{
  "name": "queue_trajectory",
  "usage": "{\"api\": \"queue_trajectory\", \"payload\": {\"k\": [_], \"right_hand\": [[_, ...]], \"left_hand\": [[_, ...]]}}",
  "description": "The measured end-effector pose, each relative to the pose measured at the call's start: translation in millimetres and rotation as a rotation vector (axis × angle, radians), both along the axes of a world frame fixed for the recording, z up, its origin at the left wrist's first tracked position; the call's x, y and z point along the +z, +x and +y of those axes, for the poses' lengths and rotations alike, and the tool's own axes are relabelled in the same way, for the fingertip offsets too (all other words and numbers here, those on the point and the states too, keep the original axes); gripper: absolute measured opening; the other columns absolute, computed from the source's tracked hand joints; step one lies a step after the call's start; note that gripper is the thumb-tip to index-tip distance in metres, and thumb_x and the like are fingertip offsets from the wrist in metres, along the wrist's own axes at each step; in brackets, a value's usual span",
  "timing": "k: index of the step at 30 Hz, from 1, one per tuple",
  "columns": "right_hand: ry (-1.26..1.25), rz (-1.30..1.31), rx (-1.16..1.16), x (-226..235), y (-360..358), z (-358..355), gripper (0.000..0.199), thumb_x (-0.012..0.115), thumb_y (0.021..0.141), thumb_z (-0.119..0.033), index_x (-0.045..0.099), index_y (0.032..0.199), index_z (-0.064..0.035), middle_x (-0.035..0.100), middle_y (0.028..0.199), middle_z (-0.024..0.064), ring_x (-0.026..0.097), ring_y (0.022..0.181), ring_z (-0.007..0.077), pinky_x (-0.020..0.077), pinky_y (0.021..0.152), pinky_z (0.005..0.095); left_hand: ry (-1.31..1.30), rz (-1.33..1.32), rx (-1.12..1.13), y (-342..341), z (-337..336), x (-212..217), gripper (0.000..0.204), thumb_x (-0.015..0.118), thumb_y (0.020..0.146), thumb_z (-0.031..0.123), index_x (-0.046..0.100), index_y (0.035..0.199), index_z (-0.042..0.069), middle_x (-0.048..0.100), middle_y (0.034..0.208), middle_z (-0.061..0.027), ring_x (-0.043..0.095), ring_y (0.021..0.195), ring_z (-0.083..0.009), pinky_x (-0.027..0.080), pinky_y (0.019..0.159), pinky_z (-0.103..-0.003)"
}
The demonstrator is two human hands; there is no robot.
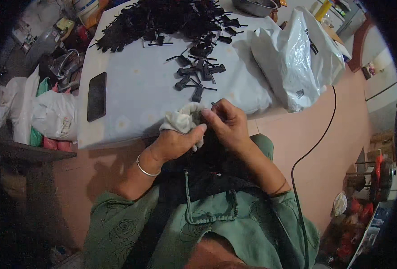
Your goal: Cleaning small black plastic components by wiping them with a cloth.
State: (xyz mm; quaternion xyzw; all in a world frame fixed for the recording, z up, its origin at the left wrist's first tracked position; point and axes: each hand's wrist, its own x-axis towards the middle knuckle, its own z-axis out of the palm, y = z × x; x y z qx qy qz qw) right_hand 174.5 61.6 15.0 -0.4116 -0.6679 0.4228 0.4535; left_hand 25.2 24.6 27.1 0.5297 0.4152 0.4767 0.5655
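1. Pale cloth covers the desk (140, 85), strewn with black plastic parts (162, 18).
2. My left hand (176, 142) bunches a white rag (182, 119), grip pressed together.
3. My right hand (227, 123) pinches a small dark part, mostly hidden; I steady it close against the rag.

Both hands (203, 130) on white cloth (182, 120), black parts (198, 74) beyond.

Up and right of our hands we see a big white plastic bag (297, 58) with a small dark label (300, 93); far left, a dark-screened phone (96, 96) lies flat, white bags (54, 114) beyond.
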Motion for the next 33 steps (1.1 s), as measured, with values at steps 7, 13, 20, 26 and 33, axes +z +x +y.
{"api": "queue_trajectory", "payload": {"k": [7, 13, 20, 26, 33], "right_hand": [[-0.039, -0.146, 0.22, 9, 2, -7, 0.025, 0.05, 0.088, -0.02, 0.05, 0.072, -0.0002, 0.044, 0.058, -0.0005, 0.038, 0.058, 0.0068, 0.035, 0.052, 0.0241], [-0.171, -0.07, 0.209, -11, -7, -9, 0.03, 0.045, 0.091, -0.024, 0.05, 0.073, -0.0001, 0.043, 0.06, -0.0016, 0.038, 0.059, 0.0078, 0.0348, 0.053, 0.0246], [-0.22, 0.085, 0.248, -6, -3, -9, 0.021, 0.049, 0.089, -0.019, 0.053, 0.084, 0.0006, 0.05, 0.067, -0.001, 0.044, 0.065, 0.0072, 0.0398, 0.061, 0.0233], [-0.023, -0.182, 0.295, -10, 12, -1, 0.015, 0.056, 0.083, -0.01, 0.058, 0.092, 0.0015, 0.059, 0.078, 0.0021, 0.052, 0.073, 0.009, 0.0435, 0.067, 0.0242], [-0.119, 0.018, 0.301, -5, 6, 0, 0.011, 0.058, 0.082, -0.01, 0.057, 0.08, 0.0006, 0.055, 0.07, -0.0008, 0.047, 0.066, 0.006, 0.0409, 0.059, 0.0219]], "left_hand": [[0.101, 0.155, 0.187, -1, 0, -18, 0.018, 0.055, 0.079, 0.007, 0.052, 0.096, 0.003, 0.055, 0.072, -0.0027, 0.051, 0.052, -0.0085, 0.042, 0.046, -0.023], [0.477, 0.656, 0.259, 0, -3, -23, 0.019, 0.051, 0.08, 0.002, 0.051, 0.099, -0.001, 0.056, 0.083, -0.0018, 0.053, 0.074, -0.0087, 0.045, 0.063, -0.022], [0.42, 0.235, 0.332, 2, 6, -24, 0.023, 0.056, 0.078, 0.007, 0.048, 0.099, 0.002, 0.053, 0.074, -0.0042, 0.052, 0.061, -0.0136, 0.043, 0.053, -0.027], [-0.022, -0.049, 0.222, -9, 3, -4, 0.021, 0.046, 0.087, 0.01, 0.044, 0.108, 0.005, 0.048, 0.072, 0.0033, 0.043, 0.056, -0.0044, 0.036, 0.047, -0.02], [0.006, 0.079, 0.056, -6, -2, -8, 0.022, 0.043, 0.087, 0.009, 0.045, 0.11, 0.005, 0.044, 0.064, 0.0063, 0.04, 0.052, -0.0027, 0.033, 0.045, -0.019]]}}
